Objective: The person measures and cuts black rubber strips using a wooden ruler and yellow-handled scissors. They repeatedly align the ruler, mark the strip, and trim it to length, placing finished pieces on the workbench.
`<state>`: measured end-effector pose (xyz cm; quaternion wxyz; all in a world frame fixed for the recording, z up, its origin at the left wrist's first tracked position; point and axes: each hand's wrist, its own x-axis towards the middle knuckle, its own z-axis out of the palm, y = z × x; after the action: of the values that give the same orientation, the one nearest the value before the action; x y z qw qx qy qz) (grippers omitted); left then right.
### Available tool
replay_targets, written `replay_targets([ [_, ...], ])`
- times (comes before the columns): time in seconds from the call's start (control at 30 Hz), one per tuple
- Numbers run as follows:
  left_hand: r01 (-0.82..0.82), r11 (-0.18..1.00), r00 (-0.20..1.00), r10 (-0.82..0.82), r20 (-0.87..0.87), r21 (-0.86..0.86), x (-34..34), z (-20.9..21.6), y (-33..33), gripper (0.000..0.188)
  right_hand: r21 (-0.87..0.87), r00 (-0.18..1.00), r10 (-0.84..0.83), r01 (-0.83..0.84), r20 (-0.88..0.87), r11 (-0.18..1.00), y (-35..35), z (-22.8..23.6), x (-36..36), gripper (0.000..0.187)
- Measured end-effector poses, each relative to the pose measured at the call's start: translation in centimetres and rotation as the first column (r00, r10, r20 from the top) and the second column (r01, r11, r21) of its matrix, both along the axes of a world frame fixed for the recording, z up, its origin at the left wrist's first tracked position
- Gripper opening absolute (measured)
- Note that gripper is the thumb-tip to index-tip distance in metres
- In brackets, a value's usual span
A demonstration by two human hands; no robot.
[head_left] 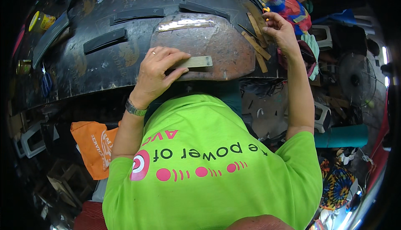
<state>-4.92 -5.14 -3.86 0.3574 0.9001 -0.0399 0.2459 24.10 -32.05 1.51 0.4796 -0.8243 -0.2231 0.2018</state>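
Your left hand (158, 69) pinches a pale strip (201, 61), which juts rightward over the brown board (229, 48). Well apart, your right hand (282, 33) nears an orange item (266, 9); its grip I cannot tell.

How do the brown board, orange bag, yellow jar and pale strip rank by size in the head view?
1. Brown board
2. Orange bag
3. Yellow jar and pale strip: too close to rank; the left hand covers part of the strip.
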Motion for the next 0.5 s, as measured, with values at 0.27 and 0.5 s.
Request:
replay_targets([
  [0.27,-0.002,1.0,1.0,0.002,0.001,-0.012,0.0,-0.2,-0.1,0.032,-0.521,0.753,0.374,-0.049,0.541,0.852,1.9,-2.9,-2.4,0.042],
  [0.5,-0.003,1.0,1.0,0.003,0.011,-0.01,0.1,0.0,-0.1,0.032,-0.54,0.686,0.403,-0.018,0.606,0.841,3.7,-2.8,-2.2,0.037],
])
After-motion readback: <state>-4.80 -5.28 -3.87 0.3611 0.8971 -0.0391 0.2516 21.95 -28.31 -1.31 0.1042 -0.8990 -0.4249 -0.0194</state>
